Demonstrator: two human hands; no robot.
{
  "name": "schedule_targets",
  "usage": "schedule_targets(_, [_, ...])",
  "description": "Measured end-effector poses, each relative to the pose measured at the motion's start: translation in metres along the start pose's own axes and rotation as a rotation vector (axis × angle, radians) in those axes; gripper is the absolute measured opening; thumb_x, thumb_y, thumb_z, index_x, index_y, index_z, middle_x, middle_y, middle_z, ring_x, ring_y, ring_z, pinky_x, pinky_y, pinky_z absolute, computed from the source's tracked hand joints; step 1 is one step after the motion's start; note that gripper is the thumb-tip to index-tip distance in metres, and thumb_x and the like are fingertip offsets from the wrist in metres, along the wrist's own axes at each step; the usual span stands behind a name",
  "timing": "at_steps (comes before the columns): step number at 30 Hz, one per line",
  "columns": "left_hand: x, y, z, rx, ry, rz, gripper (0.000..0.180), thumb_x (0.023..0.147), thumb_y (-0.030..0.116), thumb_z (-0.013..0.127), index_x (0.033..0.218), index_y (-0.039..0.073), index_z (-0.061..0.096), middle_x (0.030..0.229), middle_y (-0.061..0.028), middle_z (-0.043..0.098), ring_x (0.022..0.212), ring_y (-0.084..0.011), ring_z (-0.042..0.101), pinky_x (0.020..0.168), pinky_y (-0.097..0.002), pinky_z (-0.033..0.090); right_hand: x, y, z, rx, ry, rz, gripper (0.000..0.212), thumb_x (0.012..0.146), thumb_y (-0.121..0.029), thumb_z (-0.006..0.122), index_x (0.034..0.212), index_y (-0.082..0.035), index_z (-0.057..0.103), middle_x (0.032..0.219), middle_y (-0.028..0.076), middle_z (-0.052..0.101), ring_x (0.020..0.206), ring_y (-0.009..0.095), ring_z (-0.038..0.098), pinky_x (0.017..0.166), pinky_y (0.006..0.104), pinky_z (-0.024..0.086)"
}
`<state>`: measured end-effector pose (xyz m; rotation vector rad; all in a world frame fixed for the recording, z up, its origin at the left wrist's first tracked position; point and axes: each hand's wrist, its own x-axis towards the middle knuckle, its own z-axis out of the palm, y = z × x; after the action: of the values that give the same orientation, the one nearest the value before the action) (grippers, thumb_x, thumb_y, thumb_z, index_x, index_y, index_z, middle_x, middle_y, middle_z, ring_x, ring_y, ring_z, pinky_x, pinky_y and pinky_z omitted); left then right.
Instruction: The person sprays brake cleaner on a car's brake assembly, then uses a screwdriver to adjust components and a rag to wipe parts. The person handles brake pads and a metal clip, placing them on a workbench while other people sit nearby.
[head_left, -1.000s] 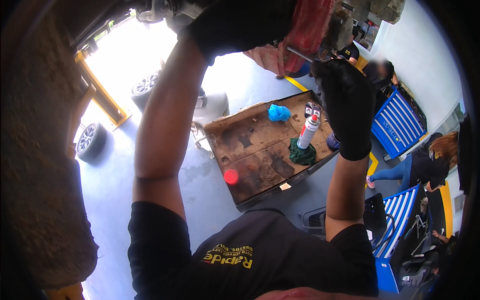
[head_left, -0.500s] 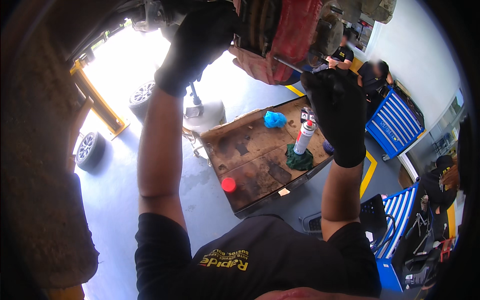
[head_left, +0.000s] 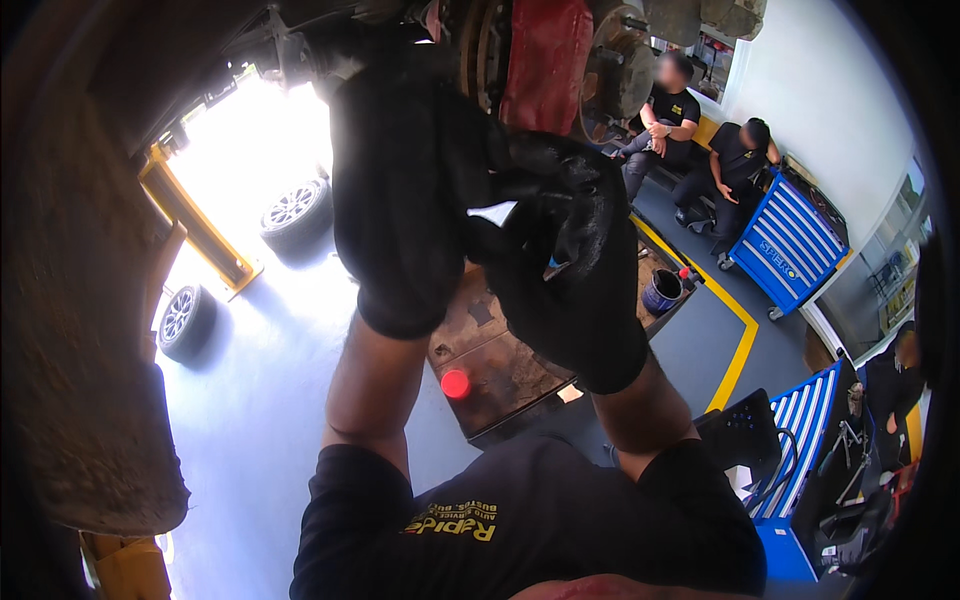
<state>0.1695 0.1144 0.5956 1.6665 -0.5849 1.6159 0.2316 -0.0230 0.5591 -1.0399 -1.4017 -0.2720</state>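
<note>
The round grey metal hub (head_left: pixel 632 82) is already exposed; what is left cannot be judged. Just left of it, the long red-painted metal caliper (head_left: pixel 545 62) runs roughly up-down, lower end toward the hands. Below-left of the hub, the black-gloved left hand (head_left: pixel 405 200) and black-gloved right hand (head_left: pixel 590 255) meet, fingers curled; anything grasped is hidden.

Both forearms (head_left: pixel 375 385) raised; right fingers (head_left: pixel 550 160) curled
</note>
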Motion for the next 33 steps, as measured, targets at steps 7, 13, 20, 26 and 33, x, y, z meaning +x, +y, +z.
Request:
schedule_targets(7, [-0.013,0.009,0.013,0.046,-0.078,0.18,0.026,0.101,0.0,0.047,0.126,-0.009,0.049,0.095,-0.012,0.062,0.079,-0.0164,0.062,0.071,-0.0276,0.051,0.007,-0.019,0.002,-0.166,0.005,0.042,0.077,0.082,0.009,0.069,0.15,0.0,0.034,0.106,0.008,0.067,0.087,0.008,0.063,0.072,0.0216,0.048])
schedule_targets(13, [0.014,-0.055,-0.001,0.237,0.096,0.166,0.019,0.094,0.001,0.057,0.11,-0.001,0.066,0.108,-0.0126,0.067,0.09,-0.0194,0.067,0.079,-0.03,0.054,0.042,-0.027,-0.038,-0.043,0.182,0.028,0.052,0.089,0.006,0.064,0.139,-0.004,0.055,0.091,0.001,0.069,0.075,0.007,0.062,0.07,0.0238,0.052])
schedule_targets(20, [0.076,-0.086,0.004,0.498,-0.214,0.269,0.017,0.096,0.002,0.055,0.106,0.006,0.067,0.094,-0.011,0.068,0.082,-0.0204,0.064,0.073,-0.0338,0.053,0.13,-0.008,-0.071,-0.435,0.365,-0.179,0.062,0.08,0.01,0.065,0.138,-0.005,0.052,0.087,-0.003,0.054,0.075,0.003,0.047,0.065,0.018,0.044])
schedule_targets(26, [0.088,-0.08,0.011,0.998,-0.322,0.581,0.009,0.09,0.01,0.058,0.094,0.009,0.066,0.086,-0.0085,0.063,0.081,-0.0253,0.062,0.073,-0.0372,0.052,0.138,0.007,-0.062,-0.107,0.417,-0.278,0.055,0.084,0.009,0.065,0.136,-0.007,0.053,0.086,-0.004,0.054,0.075,0.004,0.05,0.066,0.02,0.046])
schedule_targets(33, [0.093,-0.073,0.014,1.216,-0.289,0.817,0.006,0.083,0.017,0.063,0.087,0.013,0.064,0.084,-0.0043,0.063,0.083,-0.0216,0.062,0.071,-0.0369,0.052,0.142,0.043,-0.058,-0.142,0.475,-0.51,0.05,0.086,0.011,0.063,0.132,-0.004,0.052,0.086,0.0,0.059,0.075,0.007,0.058,0.068,0.0219,0.052])
